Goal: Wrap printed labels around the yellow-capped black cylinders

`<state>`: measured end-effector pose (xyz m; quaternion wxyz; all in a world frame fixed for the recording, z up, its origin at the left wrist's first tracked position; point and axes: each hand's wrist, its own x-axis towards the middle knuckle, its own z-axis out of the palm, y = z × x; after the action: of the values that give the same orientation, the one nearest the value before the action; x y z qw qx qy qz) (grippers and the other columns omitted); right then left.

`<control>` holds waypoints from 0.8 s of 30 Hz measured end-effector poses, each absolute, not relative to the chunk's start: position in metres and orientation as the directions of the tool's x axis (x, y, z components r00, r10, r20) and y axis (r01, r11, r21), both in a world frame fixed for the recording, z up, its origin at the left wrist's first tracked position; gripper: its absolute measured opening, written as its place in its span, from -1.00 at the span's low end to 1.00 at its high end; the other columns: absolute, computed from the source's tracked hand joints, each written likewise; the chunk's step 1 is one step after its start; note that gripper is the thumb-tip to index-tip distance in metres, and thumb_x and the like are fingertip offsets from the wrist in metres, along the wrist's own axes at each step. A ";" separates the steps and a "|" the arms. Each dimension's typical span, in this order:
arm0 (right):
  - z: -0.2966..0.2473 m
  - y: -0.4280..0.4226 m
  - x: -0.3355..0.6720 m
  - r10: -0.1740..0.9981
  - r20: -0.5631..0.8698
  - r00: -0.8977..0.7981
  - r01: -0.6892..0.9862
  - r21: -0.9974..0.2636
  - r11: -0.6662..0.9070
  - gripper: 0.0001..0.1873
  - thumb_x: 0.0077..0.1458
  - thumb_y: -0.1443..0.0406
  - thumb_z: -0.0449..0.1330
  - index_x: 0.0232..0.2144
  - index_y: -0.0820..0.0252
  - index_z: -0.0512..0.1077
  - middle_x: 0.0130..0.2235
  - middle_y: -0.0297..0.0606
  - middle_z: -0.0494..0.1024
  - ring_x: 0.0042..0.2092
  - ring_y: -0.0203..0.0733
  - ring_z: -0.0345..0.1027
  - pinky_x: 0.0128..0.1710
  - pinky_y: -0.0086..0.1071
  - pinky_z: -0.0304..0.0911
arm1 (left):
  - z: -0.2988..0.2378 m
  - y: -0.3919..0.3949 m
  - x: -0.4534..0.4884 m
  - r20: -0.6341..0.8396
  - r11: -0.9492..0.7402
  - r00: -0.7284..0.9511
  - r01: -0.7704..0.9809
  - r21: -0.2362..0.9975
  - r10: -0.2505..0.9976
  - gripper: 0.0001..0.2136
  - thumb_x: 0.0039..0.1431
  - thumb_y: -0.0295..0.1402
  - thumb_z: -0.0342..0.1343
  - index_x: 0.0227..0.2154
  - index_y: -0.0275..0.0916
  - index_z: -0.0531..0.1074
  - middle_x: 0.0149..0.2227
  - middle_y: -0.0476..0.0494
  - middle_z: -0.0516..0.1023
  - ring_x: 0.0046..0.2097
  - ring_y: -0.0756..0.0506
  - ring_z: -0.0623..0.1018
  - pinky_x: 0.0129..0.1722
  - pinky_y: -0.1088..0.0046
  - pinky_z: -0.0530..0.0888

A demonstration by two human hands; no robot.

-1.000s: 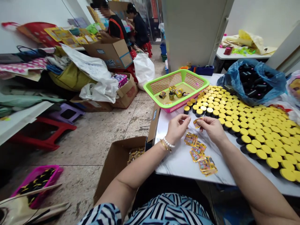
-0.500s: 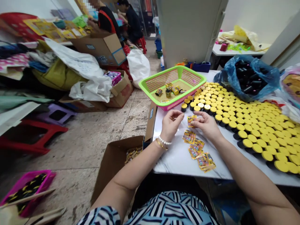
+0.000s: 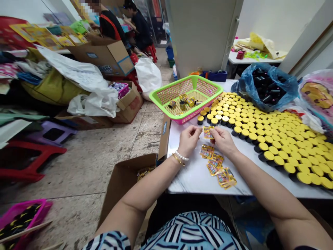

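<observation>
My right hand [image 3: 222, 139] pinches a small yellow printed label [image 3: 207, 132] above the table. Close to the label's left edge is my left hand [image 3: 189, 139], its thumb and fingers pressed together; I cannot make out what is between them. Below the hands, more yellow printed labels [image 3: 216, 159] lie in loose overlapping piles. Many small black jars with yellow lids [image 3: 273, 150] stand in rows to the right of my right hand. The nearest single jar [image 3: 200, 119] stands just beyond my left hand.
A green and pink basket [image 3: 166, 86] with several yellow-wrapped jars overhangs the table's left edge. Behind the rows sits a blue bag [image 3: 240, 83] of black jars. A cardboard box [image 3: 117, 177] stands left of the table. Two people sit far back left.
My right hand has lifted the label off the table area, and the left fingertips have come nearer to its edge. The whole view has shifted slightly.
</observation>
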<state>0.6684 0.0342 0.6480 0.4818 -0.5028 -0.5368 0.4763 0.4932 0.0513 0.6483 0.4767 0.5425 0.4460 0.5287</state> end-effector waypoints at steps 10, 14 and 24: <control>0.650 0.028 0.668 0.962 0.267 0.060 0.320 -0.918 0.234 -0.46 0.33 -0.15 0.08 -0.44 0.12 0.43 -0.53 -0.39 0.39 -0.47 -0.28 0.25 -0.43 -0.38 0.17 | 0.660 0.029 0.496 0.363 -0.362 -0.014 0.040 0.931 0.932 -0.57 0.29 0.04 0.20 -0.34 -0.28 0.66 -0.47 -0.07 0.48 -0.44 0.03 0.40 -0.41 0.50 0.33; 0.651 0.025 0.666 0.932 0.361 0.039 0.409 -0.856 0.314 -0.50 0.37 -0.07 0.09 -0.47 0.12 0.39 -0.52 -0.39 0.40 -0.44 -0.27 0.27 -0.39 -0.36 0.17 | 0.662 0.030 0.497 0.420 -0.417 -0.035 0.065 0.907 0.907 -0.64 0.22 -0.02 0.30 -0.37 -0.28 0.69 -0.44 -0.12 0.55 -0.38 -0.01 0.46 -0.33 0.46 0.39; 0.644 0.041 0.678 0.782 0.606 -0.146 0.688 -0.506 0.521 -0.67 0.43 0.09 0.06 -0.20 0.11 0.54 -0.26 -0.22 0.56 -0.18 -0.13 0.41 -0.11 -0.25 0.30 | 0.665 0.043 0.490 -0.122 0.164 0.192 -0.221 0.961 0.974 -0.65 -0.03 -0.13 0.47 -0.33 -0.34 0.66 -0.46 -0.11 0.61 -0.62 0.13 0.30 -0.64 0.57 0.11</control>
<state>0.6781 0.0415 0.6438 0.4361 -0.4864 -0.7552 0.0540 0.4896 0.0433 0.6648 0.6330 0.4420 0.4257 0.4720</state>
